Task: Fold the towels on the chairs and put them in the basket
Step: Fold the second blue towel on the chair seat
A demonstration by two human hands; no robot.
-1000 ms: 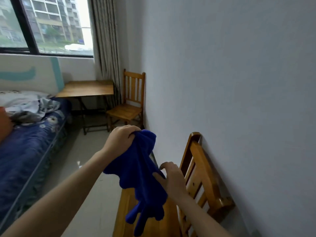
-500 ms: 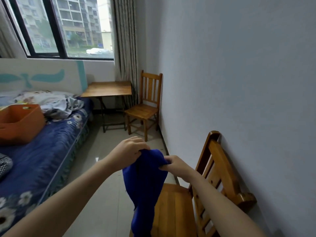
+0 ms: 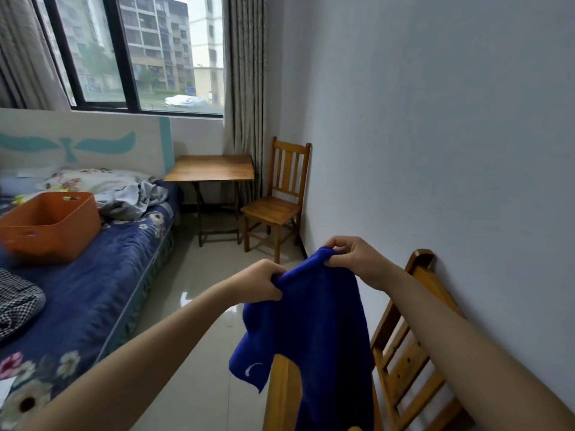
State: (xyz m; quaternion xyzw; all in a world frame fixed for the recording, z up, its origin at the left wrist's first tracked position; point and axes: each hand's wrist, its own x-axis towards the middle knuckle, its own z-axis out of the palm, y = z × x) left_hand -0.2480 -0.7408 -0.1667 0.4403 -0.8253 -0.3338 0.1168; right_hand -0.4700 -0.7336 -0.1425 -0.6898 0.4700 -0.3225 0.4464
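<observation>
A blue towel [image 3: 317, 331] hangs in the air above the near wooden chair [image 3: 404, 362] by the right wall. My left hand [image 3: 264, 284] grips its upper left edge. My right hand [image 3: 351, 256] pinches the top corner, a little higher and to the right. The cloth droops down over the chair seat, hiding part of it. An orange basket [image 3: 49, 225] stands on the bed at the left. A second wooden chair [image 3: 277, 197] stands bare in the far corner.
The bed [image 3: 93, 284] with a blue flowered cover runs along the left, carrying crumpled bedding [image 3: 130, 197] and a checked cloth [image 3: 15, 303]. A small wooden table [image 3: 211, 169] stands under the window. Tiled floor [image 3: 199, 306] lies between bed and chairs.
My right hand has taken hold of the towel's top and both hands have drawn apart, spreading its upper edge. The view has swung left, bringing the basket into sight.
</observation>
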